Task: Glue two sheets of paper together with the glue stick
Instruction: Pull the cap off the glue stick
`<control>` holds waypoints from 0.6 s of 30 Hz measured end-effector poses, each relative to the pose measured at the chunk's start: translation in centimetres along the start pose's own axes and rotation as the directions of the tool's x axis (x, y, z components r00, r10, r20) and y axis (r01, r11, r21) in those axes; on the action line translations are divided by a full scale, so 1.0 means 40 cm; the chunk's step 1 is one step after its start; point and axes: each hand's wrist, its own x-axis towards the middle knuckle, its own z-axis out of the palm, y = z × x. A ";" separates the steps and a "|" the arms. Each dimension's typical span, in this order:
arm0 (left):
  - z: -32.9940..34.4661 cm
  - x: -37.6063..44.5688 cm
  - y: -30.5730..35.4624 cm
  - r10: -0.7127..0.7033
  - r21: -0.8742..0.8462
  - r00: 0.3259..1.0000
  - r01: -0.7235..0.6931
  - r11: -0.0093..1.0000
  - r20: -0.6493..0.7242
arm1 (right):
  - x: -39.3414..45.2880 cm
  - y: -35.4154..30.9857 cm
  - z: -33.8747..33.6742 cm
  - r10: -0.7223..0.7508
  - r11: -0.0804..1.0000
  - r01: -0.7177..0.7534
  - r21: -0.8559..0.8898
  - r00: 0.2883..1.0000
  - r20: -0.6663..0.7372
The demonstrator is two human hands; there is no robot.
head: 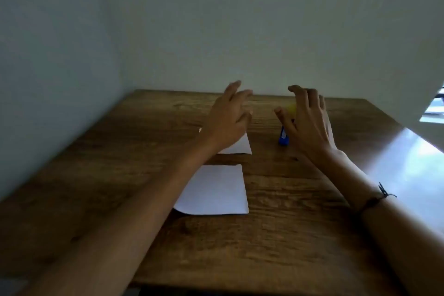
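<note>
On the brown wooden bench lie two white sheets of paper, one behind the other with a gap between. The nearer white paper sheet is left of centre. The farther white paper sheet lies partly under the left hand. The blue glue stick is to its right, partly behind the right hand.

Dim, blurry, glare along table's right
</note>
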 end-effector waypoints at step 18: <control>0.031 -0.030 0.017 0.049 -0.129 0.981 -0.025 0.991 0.186 | -0.045 -0.099 -0.008 -0.013 0.897 -0.004 0.442 0.999 0.035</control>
